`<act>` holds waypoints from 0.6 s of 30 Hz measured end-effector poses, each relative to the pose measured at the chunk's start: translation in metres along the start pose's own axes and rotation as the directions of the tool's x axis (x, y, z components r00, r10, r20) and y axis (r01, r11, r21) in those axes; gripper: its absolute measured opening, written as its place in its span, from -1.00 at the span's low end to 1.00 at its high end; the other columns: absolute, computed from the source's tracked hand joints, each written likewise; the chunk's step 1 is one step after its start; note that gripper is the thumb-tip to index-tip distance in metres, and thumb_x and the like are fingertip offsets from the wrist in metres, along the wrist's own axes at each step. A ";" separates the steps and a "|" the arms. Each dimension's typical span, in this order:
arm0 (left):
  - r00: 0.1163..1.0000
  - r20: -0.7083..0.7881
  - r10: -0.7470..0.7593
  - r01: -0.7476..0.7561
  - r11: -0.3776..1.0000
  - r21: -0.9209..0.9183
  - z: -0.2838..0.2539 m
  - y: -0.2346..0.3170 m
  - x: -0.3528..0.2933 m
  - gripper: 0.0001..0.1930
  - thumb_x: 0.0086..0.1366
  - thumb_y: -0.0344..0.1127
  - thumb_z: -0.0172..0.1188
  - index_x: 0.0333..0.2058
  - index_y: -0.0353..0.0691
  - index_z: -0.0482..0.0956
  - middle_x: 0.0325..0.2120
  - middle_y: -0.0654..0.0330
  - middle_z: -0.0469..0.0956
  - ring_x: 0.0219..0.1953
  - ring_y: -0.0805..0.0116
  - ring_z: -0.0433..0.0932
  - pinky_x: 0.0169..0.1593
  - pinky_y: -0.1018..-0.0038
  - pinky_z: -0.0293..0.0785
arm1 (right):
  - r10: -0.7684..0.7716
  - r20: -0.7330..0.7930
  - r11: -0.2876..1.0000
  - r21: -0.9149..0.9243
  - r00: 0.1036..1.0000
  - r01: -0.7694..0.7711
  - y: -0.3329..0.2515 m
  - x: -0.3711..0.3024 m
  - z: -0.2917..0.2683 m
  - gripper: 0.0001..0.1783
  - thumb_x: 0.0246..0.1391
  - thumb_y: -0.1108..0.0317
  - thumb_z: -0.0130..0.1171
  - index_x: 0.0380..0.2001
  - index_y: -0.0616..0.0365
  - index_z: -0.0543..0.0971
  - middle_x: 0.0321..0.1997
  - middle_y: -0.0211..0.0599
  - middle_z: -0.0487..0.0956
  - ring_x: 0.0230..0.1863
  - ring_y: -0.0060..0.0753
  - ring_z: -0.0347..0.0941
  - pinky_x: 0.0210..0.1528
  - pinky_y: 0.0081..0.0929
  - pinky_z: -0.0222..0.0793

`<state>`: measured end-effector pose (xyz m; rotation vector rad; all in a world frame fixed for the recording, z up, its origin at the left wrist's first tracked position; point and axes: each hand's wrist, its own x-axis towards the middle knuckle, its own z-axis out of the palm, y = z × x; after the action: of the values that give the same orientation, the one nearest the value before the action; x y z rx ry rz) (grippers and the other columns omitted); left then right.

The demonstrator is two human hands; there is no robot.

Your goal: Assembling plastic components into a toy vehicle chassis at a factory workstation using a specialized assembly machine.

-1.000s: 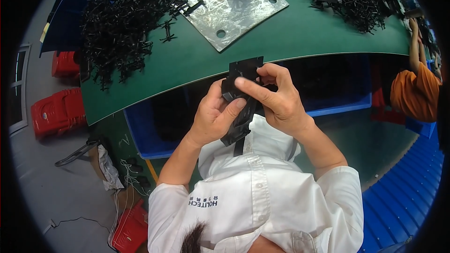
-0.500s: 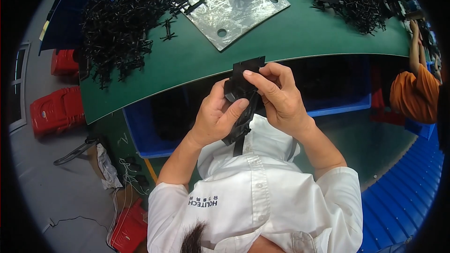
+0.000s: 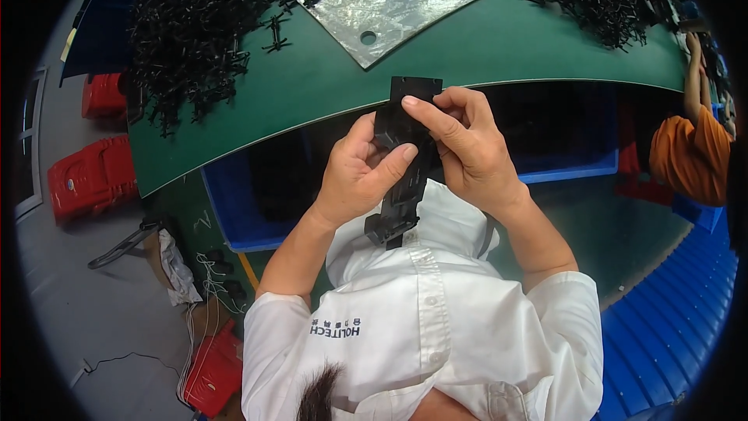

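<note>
Between my two hands, in front of my chest, is a long black plastic part with a flat plate at its far end and moulded ridges along its length. My left hand grips it by the left edge, thumb lying across its face. My right hand holds the far end from the right, with one finger pressed on the flat plate and others curled at its edge. The fingers behind the part are hidden. Past it lies the green table, its near edge just under the part's tip.
A large heap of small black plastic pieces covers the table's left; another heap lies at the right. A metal plate bears an upright fixture. Blue bins sit underneath. Red cases stand left. A person in orange is at right.
The black part has tilted, so more of its ridged face and lower end shows. Both hands keep their hold and have shifted slightly. The whole view has moved a little.
</note>
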<state>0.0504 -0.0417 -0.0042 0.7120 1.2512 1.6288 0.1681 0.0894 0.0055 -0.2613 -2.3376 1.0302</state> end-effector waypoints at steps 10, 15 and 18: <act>0.999 -0.037 -0.026 0.023 0.996 -0.087 -0.001 -0.001 0.001 -0.59 0.20 -0.51 0.11 0.02 -0.36 0.27 -0.20 0.20 0.46 -0.21 0.56 0.47 -0.16 0.65 0.45 | -0.034 0.020 0.999 0.007 0.999 0.034 -0.001 0.003 -0.005 -0.46 -0.16 0.58 0.14 -0.01 0.01 0.48 -0.19 -0.08 0.34 -0.33 -0.25 0.38 -0.31 -0.48 0.43; 0.999 -0.025 -0.045 0.042 0.994 -0.100 -0.004 -0.006 -0.001 -0.61 0.22 -0.49 0.10 0.02 -0.36 0.28 -0.23 0.21 0.47 -0.24 0.58 0.47 -0.18 0.67 0.45 | -0.011 0.017 1.000 -0.013 1.000 0.011 -0.005 0.007 -0.004 -0.57 -0.13 0.42 0.24 -0.08 0.04 0.52 -0.30 -0.14 0.36 -0.44 -0.32 0.38 -0.41 -0.51 0.43; 0.998 -0.023 -0.063 0.061 0.995 -0.084 -0.005 -0.006 0.000 -0.61 0.22 -0.47 0.10 0.02 -0.36 0.28 -0.26 0.22 0.49 -0.26 0.60 0.48 -0.22 0.68 0.45 | 0.008 -0.021 1.000 -0.029 1.000 -0.009 -0.003 0.008 -0.002 -0.62 -0.13 0.38 0.27 -0.14 0.03 0.55 -0.38 -0.20 0.37 -0.49 -0.37 0.36 -0.48 -0.53 0.41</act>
<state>0.0482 -0.0434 -0.0109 0.5967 1.2049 1.6334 0.1631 0.0916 0.0118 -0.2923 -2.3361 0.9935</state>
